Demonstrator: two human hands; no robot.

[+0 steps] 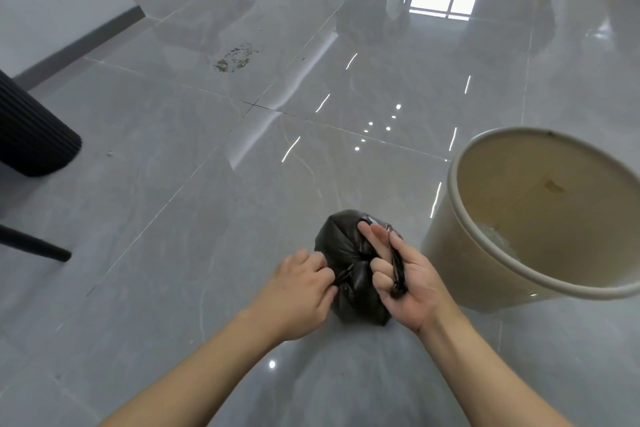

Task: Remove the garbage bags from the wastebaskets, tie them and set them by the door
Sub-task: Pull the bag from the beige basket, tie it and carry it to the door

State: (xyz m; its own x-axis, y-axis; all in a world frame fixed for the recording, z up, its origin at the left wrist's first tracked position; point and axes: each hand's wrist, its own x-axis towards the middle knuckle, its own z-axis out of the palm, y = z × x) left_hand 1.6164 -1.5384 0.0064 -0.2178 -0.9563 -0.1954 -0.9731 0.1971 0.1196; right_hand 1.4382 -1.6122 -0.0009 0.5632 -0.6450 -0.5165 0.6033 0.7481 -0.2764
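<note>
One head-worn view looks steeply down, close over the floor point(173, 218).

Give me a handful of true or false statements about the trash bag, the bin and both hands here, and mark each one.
1. Both hands grip the black trash bag. True: the left hand and the right hand each pull a strand of it.
2. The bag sits inside the bin. False: it is outside, left of the beige bin.
3. The bin has no liner in it. True.
4. The right hand rests on the bin's rim. False: it holds a twisted strip of the bag.
5. The floor is carpeted. False: it is glossy grey tile.
</note>
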